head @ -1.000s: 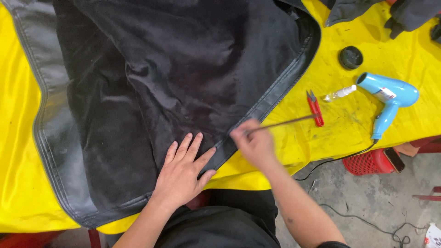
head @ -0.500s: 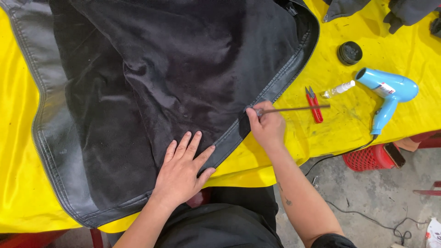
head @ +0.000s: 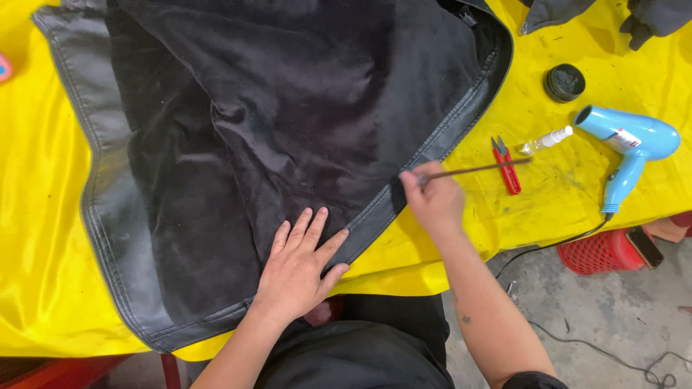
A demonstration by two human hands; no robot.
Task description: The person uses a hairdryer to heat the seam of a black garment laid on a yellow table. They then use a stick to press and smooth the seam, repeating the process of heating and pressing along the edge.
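Where the yellow table cover [head: 43,238] is spread, a black jacket [head: 288,122] is laid open across most of it, lining up, its grey leather hem [head: 447,137] running diagonally toward the near edge.

Containers: a red basket [head: 598,253] is seen on the floor beside the table, with a flat dark object resting on its rim; its contents cannot be told. A round black tin [head: 564,82] is set on the cover, lid on, contents hidden.

Smaller items, right of the jacket: a blue hairdryer [head: 628,148], cord trailing off the edge; red snips [head: 507,168]; a small spray bottle [head: 546,140] just beside the snips.

Left hand [head: 299,266]: laid flat, palm down, fingers spread, pressed on the lining near the hem; nothing is held.

Right hand [head: 435,203]: closed in a pinch around one end of a thin stick [head: 472,171], which is held level at the hem, its far end reaching over the snips.
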